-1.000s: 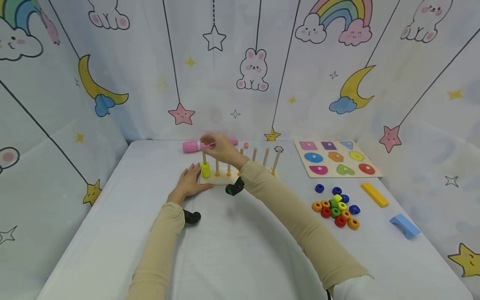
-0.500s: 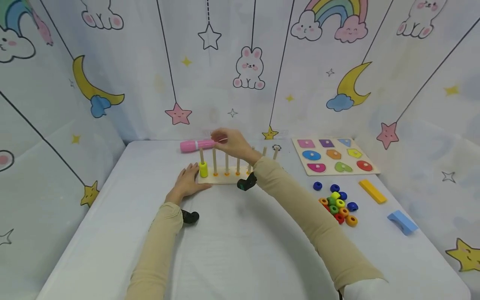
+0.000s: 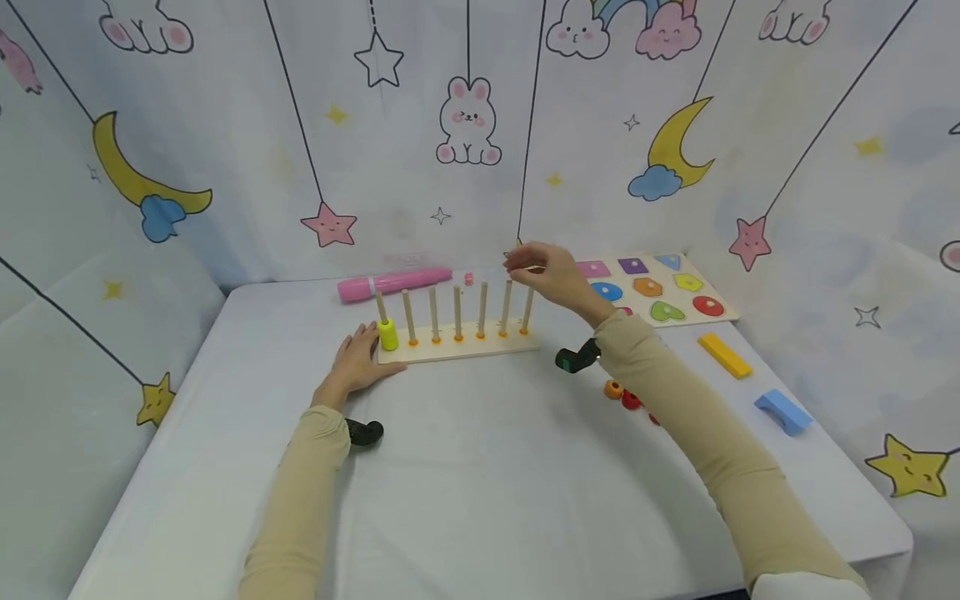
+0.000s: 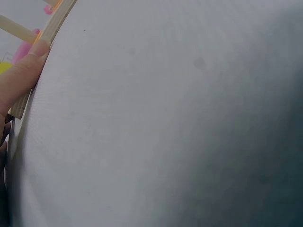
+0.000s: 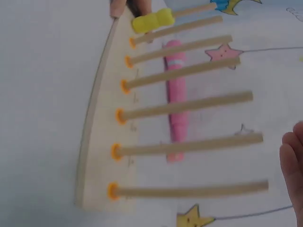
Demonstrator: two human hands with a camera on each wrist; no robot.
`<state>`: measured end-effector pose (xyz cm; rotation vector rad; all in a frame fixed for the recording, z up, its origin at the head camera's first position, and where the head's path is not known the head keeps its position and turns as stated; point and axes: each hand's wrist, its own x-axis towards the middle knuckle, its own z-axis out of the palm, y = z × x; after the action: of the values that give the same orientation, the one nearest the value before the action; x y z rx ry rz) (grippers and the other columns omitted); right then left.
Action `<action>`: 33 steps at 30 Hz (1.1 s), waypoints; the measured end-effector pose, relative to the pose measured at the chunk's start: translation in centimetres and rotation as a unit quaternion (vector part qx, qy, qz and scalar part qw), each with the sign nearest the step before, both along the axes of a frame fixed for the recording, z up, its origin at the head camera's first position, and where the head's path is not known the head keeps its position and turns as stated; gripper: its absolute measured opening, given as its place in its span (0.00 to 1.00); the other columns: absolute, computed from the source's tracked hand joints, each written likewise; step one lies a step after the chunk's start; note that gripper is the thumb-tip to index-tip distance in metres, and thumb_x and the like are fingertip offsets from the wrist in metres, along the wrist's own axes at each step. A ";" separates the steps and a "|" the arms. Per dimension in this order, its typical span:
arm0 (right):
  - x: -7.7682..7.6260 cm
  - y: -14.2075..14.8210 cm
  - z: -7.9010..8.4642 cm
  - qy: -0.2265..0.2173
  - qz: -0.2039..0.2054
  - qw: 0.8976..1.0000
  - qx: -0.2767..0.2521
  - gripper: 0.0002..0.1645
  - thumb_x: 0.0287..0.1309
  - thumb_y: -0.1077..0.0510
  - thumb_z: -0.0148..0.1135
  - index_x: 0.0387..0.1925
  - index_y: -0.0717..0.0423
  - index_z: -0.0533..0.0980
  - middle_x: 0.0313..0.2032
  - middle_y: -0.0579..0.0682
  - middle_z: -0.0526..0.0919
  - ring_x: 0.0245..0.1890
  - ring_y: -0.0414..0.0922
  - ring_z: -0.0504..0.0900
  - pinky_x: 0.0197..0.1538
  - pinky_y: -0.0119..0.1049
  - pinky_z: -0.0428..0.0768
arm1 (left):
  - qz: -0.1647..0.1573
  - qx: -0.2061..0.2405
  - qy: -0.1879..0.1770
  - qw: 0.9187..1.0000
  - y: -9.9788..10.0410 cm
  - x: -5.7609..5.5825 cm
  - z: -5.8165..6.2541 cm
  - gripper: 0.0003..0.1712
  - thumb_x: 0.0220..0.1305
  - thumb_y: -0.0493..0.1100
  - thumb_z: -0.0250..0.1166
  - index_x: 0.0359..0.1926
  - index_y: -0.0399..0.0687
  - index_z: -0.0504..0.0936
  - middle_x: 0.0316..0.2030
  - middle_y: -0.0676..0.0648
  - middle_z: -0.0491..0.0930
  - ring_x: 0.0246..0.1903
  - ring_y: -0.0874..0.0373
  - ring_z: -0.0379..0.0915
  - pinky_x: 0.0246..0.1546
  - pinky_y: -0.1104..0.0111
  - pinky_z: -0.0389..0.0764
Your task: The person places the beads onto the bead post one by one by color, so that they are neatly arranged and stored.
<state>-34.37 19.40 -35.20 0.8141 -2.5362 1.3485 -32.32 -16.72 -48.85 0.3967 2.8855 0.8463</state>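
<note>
A wooden peg board point(image 3: 465, 351) with several upright pegs stands toward the back of the table. Two stacked yellow beads point(image 3: 387, 335) sit on its leftmost peg; the other pegs are bare, with orange rings at their feet. My left hand point(image 3: 354, 361) holds the board's left end, its thumb point(image 4: 23, 75) against the front edge in the left wrist view. Above the board's right end, my right hand point(image 3: 553, 273) is in the air with loosely bent fingers and nothing in them. The right wrist view catches its fingertips point(image 5: 290, 153) beyond the peg tops.
A pink tube-shaped thing point(image 3: 393, 283) lies behind the board. At the back right is a shape puzzle point(image 3: 648, 287), partly behind the right hand. A yellow block point(image 3: 724, 356) and a blue arched block point(image 3: 783, 412) lie right. Loose beads point(image 3: 613, 389) show beside the right sleeve.
My right hand has moved from over the left peg to the right, above the board's right end. The left hand stays at the board. The head view has shifted right.
</note>
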 end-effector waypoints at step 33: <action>9.9 21.2 -8.7 -0.151 -0.162 0.957 0.186 0.15 0.63 0.60 0.59 0.50 0.61 0.76 0.45 0.57 0.81 0.45 0.53 0.77 0.52 0.51 0.77 | -0.004 -0.004 -0.009 1.000 -0.2 -0.3 -0.2 0.57 0.55 0.66 0.64 0.72 0.37 0.50 0.72 0.36 0.43 0.71 0.43 0.30 0.69 0.53 0.29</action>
<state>-24.45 40.56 -43.85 0.2239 -3.0458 0.9682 -32.66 -16.90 -49.05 0.3966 2.8688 0.8318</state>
